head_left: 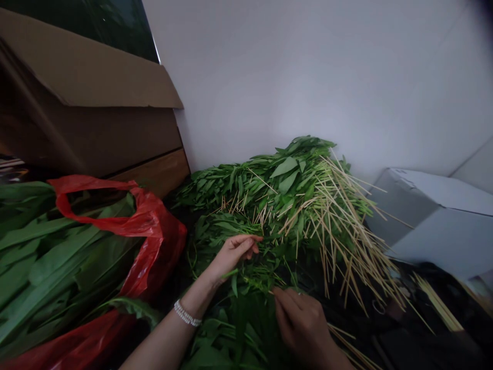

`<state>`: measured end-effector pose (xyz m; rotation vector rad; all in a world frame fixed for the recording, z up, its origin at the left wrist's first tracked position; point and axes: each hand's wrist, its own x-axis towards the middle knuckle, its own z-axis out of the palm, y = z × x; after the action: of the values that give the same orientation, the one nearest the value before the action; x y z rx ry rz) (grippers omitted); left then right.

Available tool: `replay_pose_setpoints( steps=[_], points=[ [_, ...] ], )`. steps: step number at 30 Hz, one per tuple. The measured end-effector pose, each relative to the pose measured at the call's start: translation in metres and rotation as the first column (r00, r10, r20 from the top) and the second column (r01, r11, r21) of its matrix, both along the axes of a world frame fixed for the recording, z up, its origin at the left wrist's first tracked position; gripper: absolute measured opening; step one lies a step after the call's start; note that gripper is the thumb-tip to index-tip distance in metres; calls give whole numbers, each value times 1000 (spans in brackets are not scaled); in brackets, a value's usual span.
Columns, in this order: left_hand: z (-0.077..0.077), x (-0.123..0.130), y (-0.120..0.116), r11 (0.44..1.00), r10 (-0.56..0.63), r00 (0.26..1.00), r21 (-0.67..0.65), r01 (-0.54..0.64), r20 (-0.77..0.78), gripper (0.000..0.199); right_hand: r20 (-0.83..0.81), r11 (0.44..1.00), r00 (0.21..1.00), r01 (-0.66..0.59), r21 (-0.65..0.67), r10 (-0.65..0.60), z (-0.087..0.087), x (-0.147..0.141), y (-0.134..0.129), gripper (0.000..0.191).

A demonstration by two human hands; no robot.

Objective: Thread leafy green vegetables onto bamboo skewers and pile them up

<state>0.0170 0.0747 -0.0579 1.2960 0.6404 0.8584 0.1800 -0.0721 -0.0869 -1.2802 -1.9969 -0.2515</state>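
Dimly, the left hand (239, 251) and right hand (302, 314) curl closed by leaves (256, 280), their contents too shadowed to tell.

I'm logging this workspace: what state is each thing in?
Red bag: open, filled with long leaves.
Cardboard box: flap folded out.
White box: looks closed.
Leafy heap: piled by the wall.
Thin sticks: splayed, jutting from the heap.
Left hand: fingers and thumb pinched together.
Right hand: fingers curled together.
Bracelet: worn.

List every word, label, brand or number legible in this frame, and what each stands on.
No readable text: none on the red bag or brown cardboard box.
White box: any faint marks are too small to read.
Far-left items: too blurred.
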Motion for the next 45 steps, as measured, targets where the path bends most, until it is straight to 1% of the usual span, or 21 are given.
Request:
replay_pose_setpoints(
  steps=[3,6,11,14,16,19,21,23,24,26,28,29,31,33,35,37,39,40,42,43,45],
  points=[
    [0,0,0,999,-27,1000,-24,28,14,34,-69,999,997,22,-23,-24,-1,1,1,24],
    [1,-1,1,998,-44,999,41,45,-33,32,-126,997,990,50,-56,-57,-3,3,3,23],
    [-1,-5,10,978,90,979,201,-53,-181,25,-220,990,965,130,-61,-141,-8,10,6,25],
    [1,-11,15,956,134,951,289,-50,-279,22,-261,977,941,199,-80,-214,-8,18,8,26],
    [6,-16,16,941,106,941,339,10,-321,21,-277,964,923,254,-85,-268,-8,23,10,26],
    [17,-24,14,905,-52,940,382,187,-338,20,-278,944,902,319,-85,-330,-8,31,12,28],
    [24,-28,10,857,-190,902,383,345,-387,22,-261,930,892,357,-92,-368,-9,35,14,30],
    [28,-31,7,777,-291,826,385,499,-482,31,-240,915,883,389,-105,-403,-10,38,15,31],
    [28,-31,6,730,-313,785,393,559,-535,35,-233,911,881,397,-112,-413,-10,38,15,31],
    [26,-31,4,651,-296,723,422,631,-624,41,-224,907,879,400,-131,-420,-11,39,16,31],
    [21,-30,3,607,-243,678,436,664,-694,43,-219,905,880,397,-151,-422,-11,39,17,31],
    [18,-29,2,601,-213,661,437,669,-720,43,-217,905,881,393,-162,-421,-11,39,17,31],
    [12,-28,1,608,-162,634,429,668,-756,40,-217,907,883,385,-173,-417,-11,39,17,30],
    [10,-26,0,627,-130,624,423,654,-771,30,-222,910,885,379,-170,-410,-11,39,17,30],
    [11,-25,0,655,-141,631,406,637,-763,18,-223,910,885,380,-163,-410,-11,39,17,31],
    [15,-25,0,697,-174,675,394,598,-717,13,-221,909,884,382,-166,-412,-12,39,17,31],
    [19,-24,2,752,-172,754,410,517,-634,14,-223,907,882,382,-177,-415,-12,39,17,31],
    [20,-24,3,782,-142,797,428,454,-587,15,-228,908,882,378,-179,-412,-12,38,17,31],
    [19,-23,6,826,-14,867,483,291,-498,15,-245,916,884,363,-172,-397,-11,37,17,31],
    [18,-22,7,830,71,884,519,205,-462,14,-255,922,888,352,-164,-384,-11,37,17,30],
    [14,-20,9,794,237,878,603,71,-415,14,-265,936,899,320,-149,-350,-11,35,16,29]
  ],
)
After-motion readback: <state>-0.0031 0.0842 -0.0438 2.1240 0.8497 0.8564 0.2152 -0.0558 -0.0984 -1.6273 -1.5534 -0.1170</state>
